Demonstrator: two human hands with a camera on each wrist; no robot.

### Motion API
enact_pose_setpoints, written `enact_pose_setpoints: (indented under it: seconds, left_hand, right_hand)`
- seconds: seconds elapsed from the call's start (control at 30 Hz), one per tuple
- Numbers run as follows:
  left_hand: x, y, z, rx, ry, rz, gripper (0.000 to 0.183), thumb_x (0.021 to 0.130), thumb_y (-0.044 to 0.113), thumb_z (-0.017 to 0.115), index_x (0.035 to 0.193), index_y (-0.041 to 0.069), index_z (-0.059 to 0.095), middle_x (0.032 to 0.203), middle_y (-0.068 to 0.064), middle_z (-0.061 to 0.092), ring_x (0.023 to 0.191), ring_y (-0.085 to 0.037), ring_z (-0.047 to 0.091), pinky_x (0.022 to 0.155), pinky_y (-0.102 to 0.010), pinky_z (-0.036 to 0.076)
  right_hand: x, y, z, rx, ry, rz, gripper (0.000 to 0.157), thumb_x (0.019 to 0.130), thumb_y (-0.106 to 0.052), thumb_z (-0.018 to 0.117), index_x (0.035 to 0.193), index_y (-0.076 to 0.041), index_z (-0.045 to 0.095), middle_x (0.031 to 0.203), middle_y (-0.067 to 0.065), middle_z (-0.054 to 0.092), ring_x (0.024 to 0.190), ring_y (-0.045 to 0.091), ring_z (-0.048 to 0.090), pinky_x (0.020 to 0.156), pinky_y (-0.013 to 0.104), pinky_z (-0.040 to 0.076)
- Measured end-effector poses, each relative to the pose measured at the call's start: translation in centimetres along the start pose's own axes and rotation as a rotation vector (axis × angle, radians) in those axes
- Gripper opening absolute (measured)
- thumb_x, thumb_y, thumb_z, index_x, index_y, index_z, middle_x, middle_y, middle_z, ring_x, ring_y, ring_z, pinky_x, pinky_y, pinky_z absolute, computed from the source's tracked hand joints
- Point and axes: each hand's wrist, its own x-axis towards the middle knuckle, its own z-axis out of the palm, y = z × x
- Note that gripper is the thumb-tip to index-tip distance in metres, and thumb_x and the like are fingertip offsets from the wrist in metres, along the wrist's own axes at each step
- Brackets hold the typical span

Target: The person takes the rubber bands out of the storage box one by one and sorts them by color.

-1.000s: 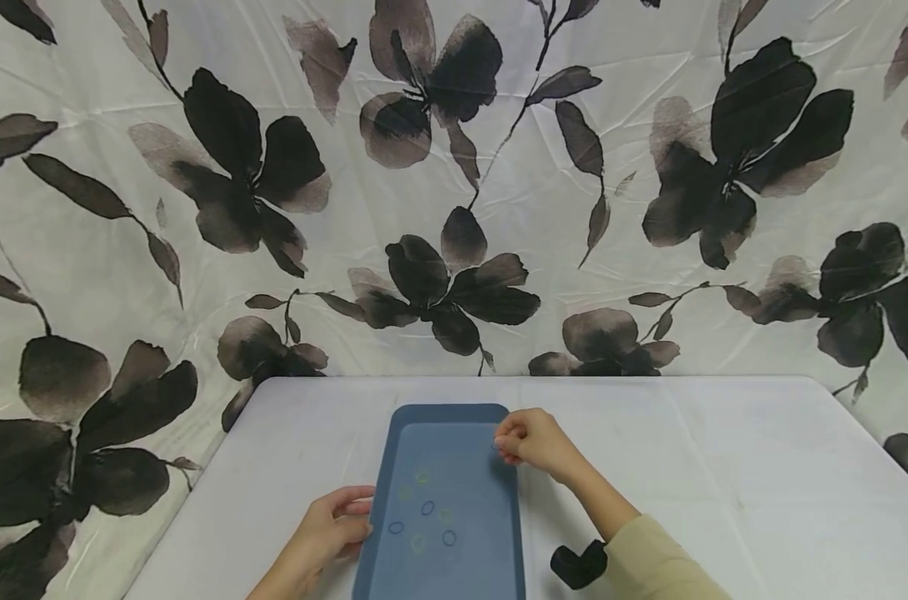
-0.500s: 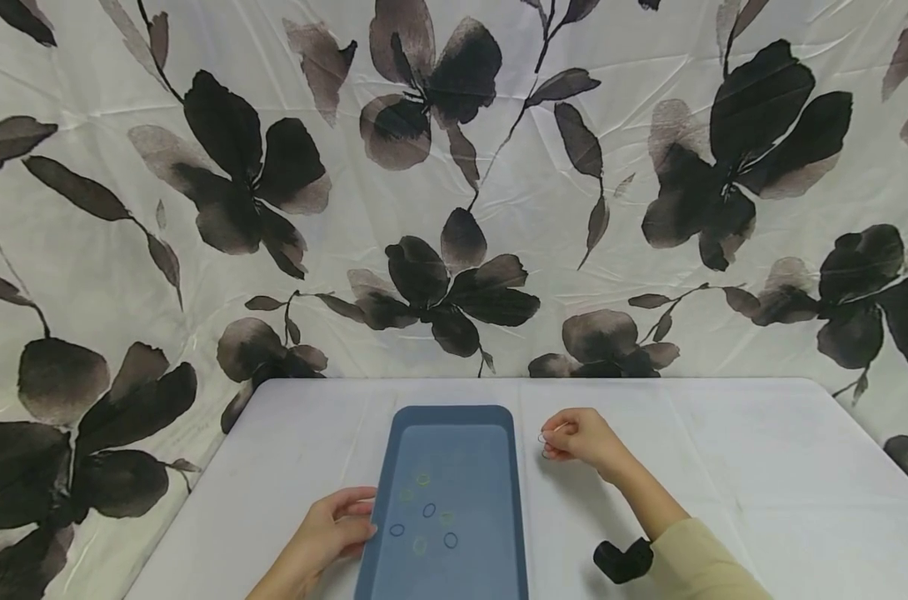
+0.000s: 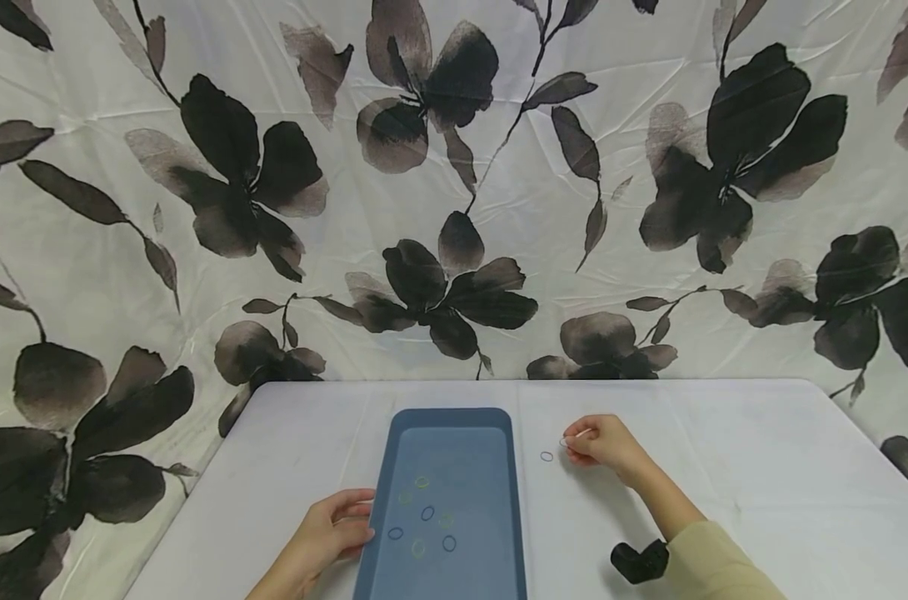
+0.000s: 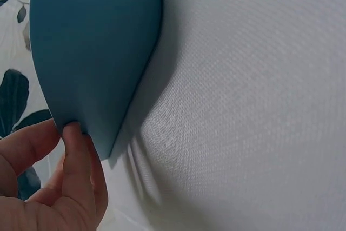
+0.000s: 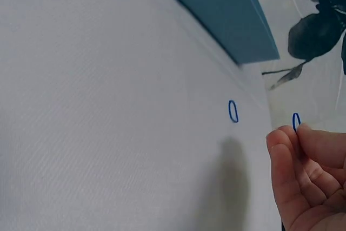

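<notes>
Tray (image 3: 472, 483), smooth, round-cornered, left grip (image 3: 330, 529) pinching it, right grip (image 3: 607, 443) pinching thin loop (image 5: 293, 120)

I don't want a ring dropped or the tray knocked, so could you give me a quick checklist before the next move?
1. Tray held: ok. The left grip holds the left edge of the blue tray.
2. Ring in hand: ok. The right grip pinches a blue ring.
3. Pinch firm enough: cannot tell. The pictures don't show pressure.
4. Right grip clear of the tray: ok. It is to the tray's right, not touching it.
5. Table free of loose rings: not ok. A second blue ring lies right of the tray.
6. Rings in the tray apart: ok. Three blue rings and four yellow rings, none touching.
</notes>
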Motion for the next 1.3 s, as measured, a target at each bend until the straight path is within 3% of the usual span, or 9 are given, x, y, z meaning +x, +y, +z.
enact_pose_setpoints:
  seconds: [0.4,0.63,1.3]
  left_hand:
    - [0.2,0.0,-0.3,0.024,-0.028,0.007,0.058,0.075,-0.007,0.065,0.129,-0.012,0.042,0.112,-0.020,0.057,0.087,-0.020,0.062,0.068,-0.036,0.053]
    - [0.1,0.1,-0.1,0.023,-0.002,-0.002,0.058,0.074,-0.010,0.064,0.128,-0.012,0.043,0.110,-0.020,0.057,0.084,-0.019,0.062,0.067,-0.036,0.053]
    - [0.2,-0.1,0.0,0.023,0.011,-0.004,0.057,0.075,-0.009,0.064,0.129,-0.010,0.044,0.110,-0.020,0.056,0.083,-0.021,0.063,0.069,-0.036,0.054]
  right_hand:
    - [0.3,1.4,-0.2,-0.021,0.028,0.086,0.013,0.086,0.001,0.061,0.094,0.011,0.060,0.070,0.008,0.063,0.059,0.013,0.059,0.056,0.025,0.053]
    - [0.6,1.9,0.1,-0.033,0.048,0.139,0.011,0.085,0.001,0.062,0.093,0.008,0.060,0.070,0.008,0.063,0.057,0.014,0.059,0.055,0.025,0.053]
    - [1.0,1.4,0.7,-0.149,0.028,0.163,0.006,0.086,0.001,0.061,0.087,0.006,0.064,0.067,0.006,0.059,0.055,0.012,0.055,0.052,0.023,0.051]
